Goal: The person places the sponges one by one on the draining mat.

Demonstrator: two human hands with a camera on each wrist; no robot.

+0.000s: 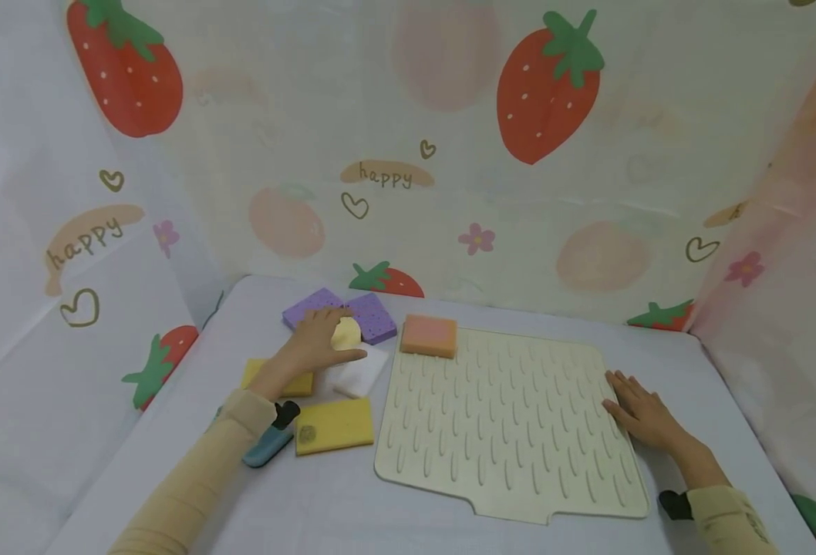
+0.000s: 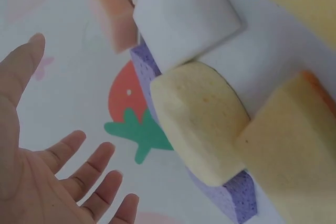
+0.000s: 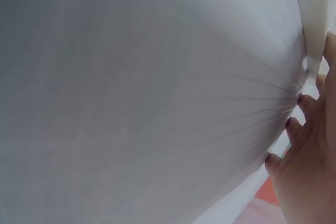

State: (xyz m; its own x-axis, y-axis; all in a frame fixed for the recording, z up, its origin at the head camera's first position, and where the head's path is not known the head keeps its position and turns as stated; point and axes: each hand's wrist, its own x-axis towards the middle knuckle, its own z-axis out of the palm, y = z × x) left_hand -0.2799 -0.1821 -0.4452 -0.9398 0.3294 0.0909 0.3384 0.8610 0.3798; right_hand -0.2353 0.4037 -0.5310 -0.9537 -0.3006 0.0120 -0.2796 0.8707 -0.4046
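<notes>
My left hand [image 1: 314, 341] reaches over a cluster of sponges with its fingers spread and nothing in its grasp. A pale yellow sponge [image 2: 199, 121] with rounded edges lies just under it, against a white sponge [image 2: 184, 19]. Two purple sponges [image 1: 373, 317] sit behind, one partly hidden by the fingers. My right hand [image 1: 644, 412] rests at the right edge of a cream ridged mat [image 1: 512, 432], fingers extended. On the mat's far left corner lies an orange sponge [image 1: 429, 336] with a pinkish top.
Nearer the front left are two yellow sponges [image 1: 335, 426], one partly behind my left wrist. A blue rounded object [image 1: 268, 445] lies beneath the left forearm. Strawberry-printed cloth [image 1: 450, 193] walls the table [image 1: 338, 509] at the back and sides.
</notes>
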